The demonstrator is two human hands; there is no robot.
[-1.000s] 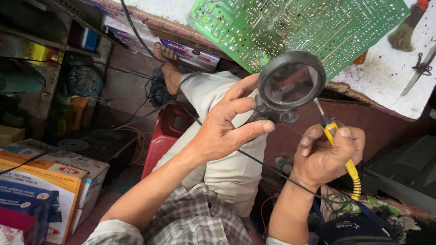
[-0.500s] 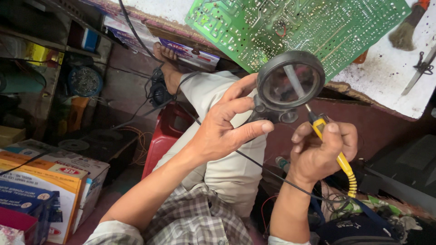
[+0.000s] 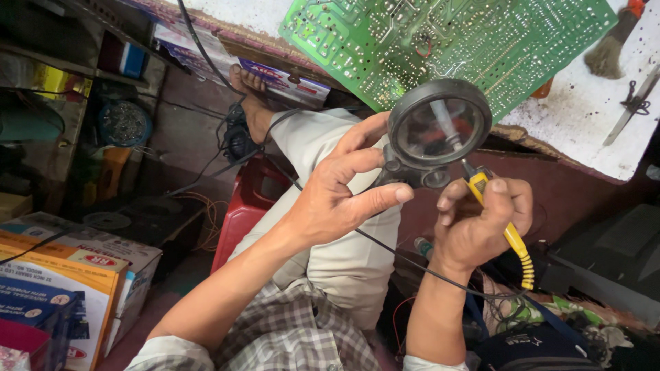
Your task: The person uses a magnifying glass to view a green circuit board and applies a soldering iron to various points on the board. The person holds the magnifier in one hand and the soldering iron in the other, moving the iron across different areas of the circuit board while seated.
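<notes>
Here, left hand (image 3: 337, 199) grips magnifier (image 3: 438, 130) beneath circuit board (image 3: 454, 41) edge.

**Cartons at lower left, flat packets by the tabletop edge**

A stack of orange, white and blue cardboard boxes (image 3: 65, 288) sits at lower left. Flat printed packets (image 3: 275, 72), white with blue and red, lie under the tabletop (image 3: 570, 117) edge.

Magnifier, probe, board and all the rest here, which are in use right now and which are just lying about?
In use:
left hand holding the black magnifier
right hand holding the yellow-handled tool
green circuit board, nearest to them

Lying about:
brush
tweezers
cardboard boxes
red stool
</notes>
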